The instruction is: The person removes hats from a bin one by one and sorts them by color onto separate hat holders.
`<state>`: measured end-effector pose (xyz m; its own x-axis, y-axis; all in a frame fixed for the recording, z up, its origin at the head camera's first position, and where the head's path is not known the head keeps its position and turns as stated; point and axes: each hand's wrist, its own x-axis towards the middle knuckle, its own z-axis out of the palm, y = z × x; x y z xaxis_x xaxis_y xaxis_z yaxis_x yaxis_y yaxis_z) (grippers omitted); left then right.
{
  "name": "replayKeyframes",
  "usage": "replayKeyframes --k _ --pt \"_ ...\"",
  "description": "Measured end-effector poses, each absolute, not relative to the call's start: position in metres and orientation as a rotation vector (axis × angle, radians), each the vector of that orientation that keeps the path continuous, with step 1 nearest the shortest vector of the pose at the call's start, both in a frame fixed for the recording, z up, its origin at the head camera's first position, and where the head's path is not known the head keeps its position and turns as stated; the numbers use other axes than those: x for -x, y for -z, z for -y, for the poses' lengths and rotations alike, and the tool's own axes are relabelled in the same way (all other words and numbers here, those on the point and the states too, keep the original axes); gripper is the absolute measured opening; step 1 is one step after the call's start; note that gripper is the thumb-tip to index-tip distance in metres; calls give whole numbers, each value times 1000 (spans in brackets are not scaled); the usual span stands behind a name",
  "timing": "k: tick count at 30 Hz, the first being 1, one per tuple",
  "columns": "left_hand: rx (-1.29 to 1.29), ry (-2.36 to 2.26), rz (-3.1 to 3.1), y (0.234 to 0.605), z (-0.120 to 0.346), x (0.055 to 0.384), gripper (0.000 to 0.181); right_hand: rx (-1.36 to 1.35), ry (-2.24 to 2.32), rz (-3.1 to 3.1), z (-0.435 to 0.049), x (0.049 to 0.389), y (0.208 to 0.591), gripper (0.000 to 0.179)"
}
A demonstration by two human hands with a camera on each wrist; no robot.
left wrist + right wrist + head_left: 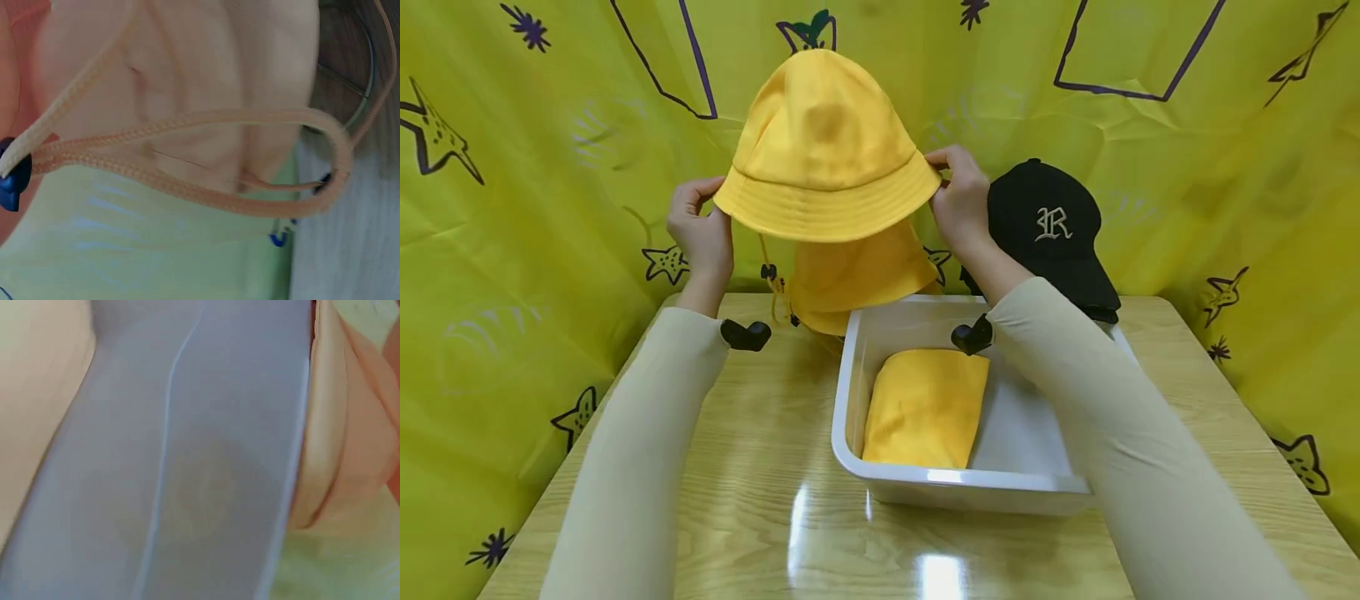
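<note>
A yellow bucket hat [827,137] is held up, crown upward, by its brim. My left hand [703,237] pinches the brim's left edge between thumb and fingers. At the opposite edge my right hand [961,200] pinches it the same way. A cord loop [340,140] with a dark toggle [14,178] crosses the left wrist view. Behind and below hangs another yellow hat [865,271], partly hidden by the raised one. In the right wrist view, yellow hat cloth [328,425] shows beside the bin.
A white plastic bin [842,400] stands on the wooden table [760,500], with a folded yellow cloth item [925,408] inside. Behind its right side is a black cap [1037,179] with a letter R, partly covered by my right arm. A yellow patterned curtain [535,275] surrounds the table.
</note>
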<state>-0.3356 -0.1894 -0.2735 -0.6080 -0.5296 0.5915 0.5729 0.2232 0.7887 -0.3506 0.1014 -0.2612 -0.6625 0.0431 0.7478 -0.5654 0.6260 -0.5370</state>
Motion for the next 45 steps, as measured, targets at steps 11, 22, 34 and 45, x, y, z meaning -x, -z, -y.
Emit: replayKeyframes --k 11,22,34,45 --pt "59 1291 1947 312 176 345 12 -264 -1000 2288 -108 358 289 15" --pt "8 1275 2163 366 173 336 15 -415 -770 2554 -119 340 305 17" --pt "-64 1354 2217 400 170 325 16 -579 -332 2735 -122 329 317 14" --pt "-16 1315 2311 409 166 323 13 -487 -371 3036 -117 333 317 20"
